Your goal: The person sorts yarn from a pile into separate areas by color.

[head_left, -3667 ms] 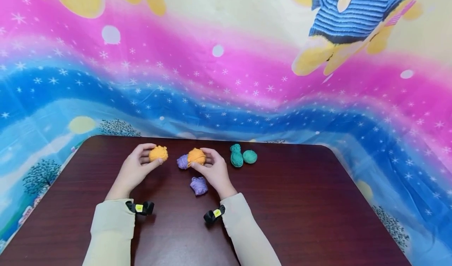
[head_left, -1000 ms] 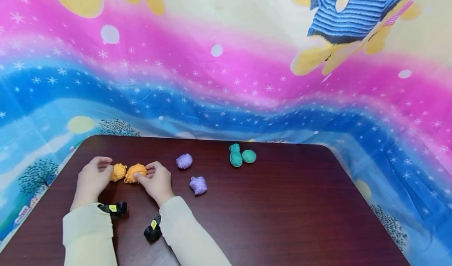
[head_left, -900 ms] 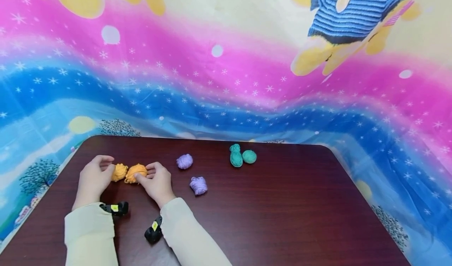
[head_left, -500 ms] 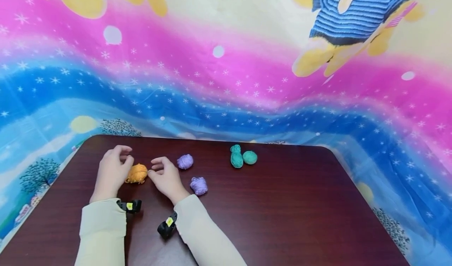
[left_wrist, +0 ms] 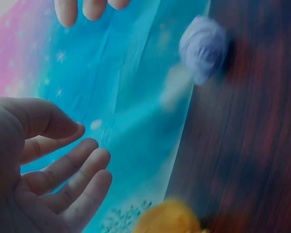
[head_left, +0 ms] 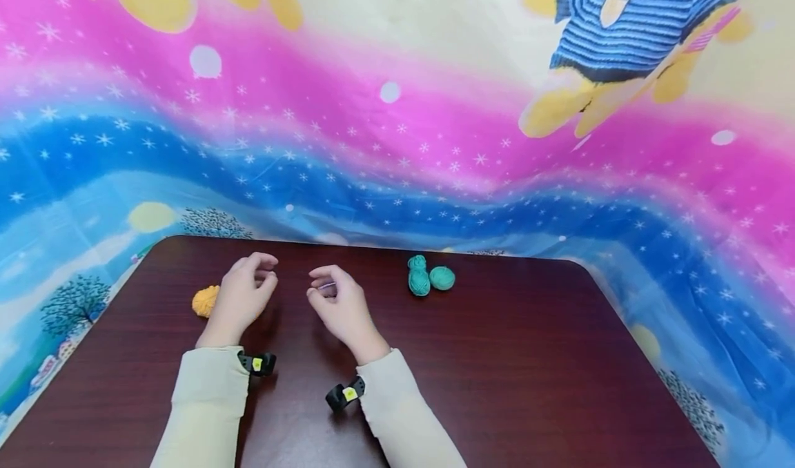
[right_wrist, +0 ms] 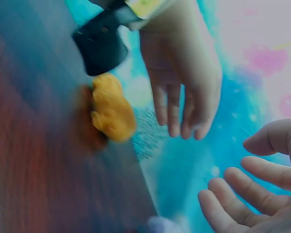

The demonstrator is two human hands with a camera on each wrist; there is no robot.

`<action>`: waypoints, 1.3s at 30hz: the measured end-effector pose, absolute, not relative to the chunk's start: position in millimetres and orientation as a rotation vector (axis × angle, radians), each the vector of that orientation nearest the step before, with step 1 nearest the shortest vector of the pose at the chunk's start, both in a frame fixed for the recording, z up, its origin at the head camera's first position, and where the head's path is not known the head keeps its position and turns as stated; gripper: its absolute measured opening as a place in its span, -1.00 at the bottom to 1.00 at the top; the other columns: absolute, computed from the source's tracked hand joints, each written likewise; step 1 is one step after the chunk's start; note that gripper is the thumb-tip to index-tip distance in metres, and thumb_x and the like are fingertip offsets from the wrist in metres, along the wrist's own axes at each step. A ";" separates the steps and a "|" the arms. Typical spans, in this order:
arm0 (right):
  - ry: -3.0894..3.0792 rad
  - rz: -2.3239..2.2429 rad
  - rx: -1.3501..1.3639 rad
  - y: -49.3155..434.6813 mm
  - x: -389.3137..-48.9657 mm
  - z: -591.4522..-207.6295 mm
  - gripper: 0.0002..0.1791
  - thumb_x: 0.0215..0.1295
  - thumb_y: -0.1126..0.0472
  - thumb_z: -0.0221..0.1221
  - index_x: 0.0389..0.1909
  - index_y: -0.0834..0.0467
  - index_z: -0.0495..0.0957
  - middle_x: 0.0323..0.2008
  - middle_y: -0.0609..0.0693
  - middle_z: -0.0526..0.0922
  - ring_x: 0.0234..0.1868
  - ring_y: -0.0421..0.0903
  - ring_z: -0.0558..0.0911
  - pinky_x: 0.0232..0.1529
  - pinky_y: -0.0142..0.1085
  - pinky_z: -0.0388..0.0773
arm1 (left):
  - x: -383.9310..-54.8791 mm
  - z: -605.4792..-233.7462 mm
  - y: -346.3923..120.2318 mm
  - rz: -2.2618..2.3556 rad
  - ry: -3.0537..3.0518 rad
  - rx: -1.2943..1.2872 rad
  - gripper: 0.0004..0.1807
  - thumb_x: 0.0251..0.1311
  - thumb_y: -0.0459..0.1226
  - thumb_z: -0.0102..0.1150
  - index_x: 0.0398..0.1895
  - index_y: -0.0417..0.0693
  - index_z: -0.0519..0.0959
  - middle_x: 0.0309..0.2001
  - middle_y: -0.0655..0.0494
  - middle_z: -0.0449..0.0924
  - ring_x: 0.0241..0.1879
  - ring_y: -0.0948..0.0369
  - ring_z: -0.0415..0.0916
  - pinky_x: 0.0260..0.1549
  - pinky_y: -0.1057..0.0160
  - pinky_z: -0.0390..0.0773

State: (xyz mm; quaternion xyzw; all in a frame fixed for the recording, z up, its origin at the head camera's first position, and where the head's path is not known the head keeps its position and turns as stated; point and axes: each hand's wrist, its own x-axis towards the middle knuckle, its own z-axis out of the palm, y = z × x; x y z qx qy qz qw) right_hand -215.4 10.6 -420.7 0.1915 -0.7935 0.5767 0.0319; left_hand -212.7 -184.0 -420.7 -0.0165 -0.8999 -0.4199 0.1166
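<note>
Both hands hover over the brown table, holding nothing. My left hand (head_left: 239, 299) is just right of a yellow yarn ball (head_left: 203, 302) and partly covers it in the head view. Its fingers (left_wrist: 82, 182) are loosely bent and apart in the left wrist view, where a purple yarn ball (left_wrist: 202, 48) lies on the table. My right hand (head_left: 348, 309) hides the purple yarn in the head view, save a sliver. Its fingers (right_wrist: 254, 189) are spread in the right wrist view. There, two yellow yarn balls (right_wrist: 115, 116) sit touching near the table edge, blurred.
Two green yarn pieces, a long one (head_left: 418, 277) and a round one (head_left: 442, 278), lie side by side toward the back of the table (head_left: 528, 357). A printed cloth (head_left: 348, 157) hangs behind and around the table. Each wrist wears a black strap camera (head_left: 345, 393).
Both hands have let go of the yellow yarn balls, which stay together at the left. The hands have moved right, the right one now over the purple yarn.
</note>
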 end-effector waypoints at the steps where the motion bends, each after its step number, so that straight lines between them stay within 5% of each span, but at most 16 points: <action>1: -2.449 1.770 0.574 15.1 -215.9 -419.8 -0.73 0.33 0.34 0.23 0.03 0.16 0.62 -0.09 0.16 0.70 -0.16 -0.18 0.68 -0.11 -0.41 0.63 | -213.7 -421.5 -180.6 -1.244 -2.634 -0.060 -0.65 0.44 -0.33 0.02 0.22 -0.25 0.47 0.12 -0.28 0.47 0.07 -0.19 0.55 0.07 -0.20 0.56; 19: -2.855 1.505 0.592 82.8 -241.8 -418.9 -0.56 0.29 0.14 0.38 0.14 0.20 0.59 -0.02 0.14 0.68 -0.10 -0.03 0.67 -0.12 -0.20 0.67 | -224.8 -441.3 -131.9 -1.471 -2.635 -0.150 -0.61 0.43 -0.37 0.06 0.29 -0.23 0.47 0.25 -0.26 0.44 0.25 -0.15 0.46 0.21 -0.11 0.50; 25: -3.048 1.416 0.769 96.2 -246.4 -422.3 -0.47 0.22 0.14 0.43 0.19 0.18 0.57 0.06 0.14 0.63 0.04 0.06 0.63 0.03 -0.11 0.63 | -229.6 -452.8 -123.7 -1.499 -2.641 -0.146 -0.55 0.41 -0.37 0.05 0.35 -0.22 0.44 0.31 -0.29 0.40 0.33 -0.16 0.38 0.26 -0.12 0.45; 39: -3.203 1.319 0.862 105.9 -246.8 -426.0 -0.50 0.14 0.19 0.49 0.12 0.13 0.61 -0.05 0.02 0.66 -0.02 0.02 0.66 0.04 -0.16 0.63 | -230.7 -461.0 -115.3 -1.339 -2.770 -0.332 -0.38 0.36 -0.37 0.09 0.48 -0.27 0.30 0.51 -0.37 0.10 0.47 -0.28 0.11 0.39 -0.26 0.18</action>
